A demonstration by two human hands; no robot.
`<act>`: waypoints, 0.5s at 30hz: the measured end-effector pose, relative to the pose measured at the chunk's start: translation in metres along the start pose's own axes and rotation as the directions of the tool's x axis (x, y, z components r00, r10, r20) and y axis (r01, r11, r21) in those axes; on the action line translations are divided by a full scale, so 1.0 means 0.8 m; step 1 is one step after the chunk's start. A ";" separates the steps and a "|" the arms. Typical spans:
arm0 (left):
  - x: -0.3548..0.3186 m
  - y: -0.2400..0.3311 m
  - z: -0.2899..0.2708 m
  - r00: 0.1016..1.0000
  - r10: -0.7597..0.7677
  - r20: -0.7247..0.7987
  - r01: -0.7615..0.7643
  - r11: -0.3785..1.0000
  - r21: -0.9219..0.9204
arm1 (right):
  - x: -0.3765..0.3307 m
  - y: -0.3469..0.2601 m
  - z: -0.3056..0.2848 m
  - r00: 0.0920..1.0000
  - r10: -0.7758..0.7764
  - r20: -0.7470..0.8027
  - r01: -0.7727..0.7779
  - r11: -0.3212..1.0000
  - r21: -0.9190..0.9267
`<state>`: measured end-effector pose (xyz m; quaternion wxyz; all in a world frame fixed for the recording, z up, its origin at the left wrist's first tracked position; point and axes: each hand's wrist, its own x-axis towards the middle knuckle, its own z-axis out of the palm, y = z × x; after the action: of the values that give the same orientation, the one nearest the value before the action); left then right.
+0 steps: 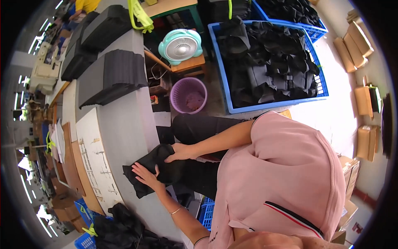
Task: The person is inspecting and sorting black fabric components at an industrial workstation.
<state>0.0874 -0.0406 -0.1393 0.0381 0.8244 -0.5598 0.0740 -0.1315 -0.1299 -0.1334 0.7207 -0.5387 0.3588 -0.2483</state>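
A black fabric piece (152, 157), soft and folded, lies over the edge of the grey worktable (122, 128). My left hand (145, 176) rests flat on it with the fingers spread and the thumb apart. From the upper side, my right hand (180, 152) grips the fabric near the table edge, its thumb on top and the other fingers partly hidden. Part of the cloth hangs toward my black-trousered lap, where cloth and trousers are hard to tell apart.
Stacks of black and grey pieces (112, 76) stand farther up the table, beside a marked white board (93, 153). A dark fabric heap (118, 230) lies below. Past my knees are a purple basket (176, 97), a turquoise fan (181, 47) and a full blue crate (269, 105).
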 end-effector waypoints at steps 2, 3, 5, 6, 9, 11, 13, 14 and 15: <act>-0.004 0.009 0.002 1.000 -0.016 0.018 0.017 1.000 -0.026 | 0.005 0.007 0.006 0.977 0.150 0.153 -0.181 0.959 0.216; -0.007 0.011 0.000 1.000 0.005 0.017 -0.004 0.999 -0.051 | 0.004 0.011 0.005 0.988 0.129 0.084 -0.144 0.968 0.205; -0.007 -0.002 -0.011 0.999 -0.031 -0.023 0.027 0.986 -0.167 | -0.002 0.018 -0.011 0.994 0.106 0.010 -0.105 0.974 0.200; -0.005 -0.012 -0.018 0.995 -0.015 -0.103 -0.016 0.956 -0.292 | -0.005 0.020 -0.029 0.997 0.081 0.013 -0.082 0.982 0.169; -0.005 -0.046 -0.033 0.978 -0.199 -0.069 0.146 0.878 -0.456 | -0.024 0.024 -0.113 0.995 0.068 -0.066 -0.048 0.962 0.270; -0.023 -0.056 -0.030 0.948 -0.319 0.016 0.312 0.915 -0.255 | -0.056 0.035 -0.201 0.957 0.120 -0.265 -0.019 0.935 0.355; -0.034 -0.061 -0.024 0.889 -0.453 0.062 0.456 0.889 -0.036 | -0.099 0.050 -0.290 0.845 0.298 -0.445 0.008 0.824 0.567; -0.039 -0.061 -0.020 0.888 -0.459 0.035 0.460 0.887 -0.039 | -0.133 0.060 -0.339 0.786 0.285 -0.549 0.057 0.851 0.522; -0.043 -0.062 -0.016 0.887 -0.461 0.012 0.461 0.886 -0.057 | -0.167 0.071 -0.385 0.690 0.377 -0.618 0.075 0.812 0.579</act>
<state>0.1197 0.0108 -0.1313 0.0791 0.9322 -0.3501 0.0474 -0.4579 -0.1976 -0.2044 0.6697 -0.1305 0.5630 -0.4663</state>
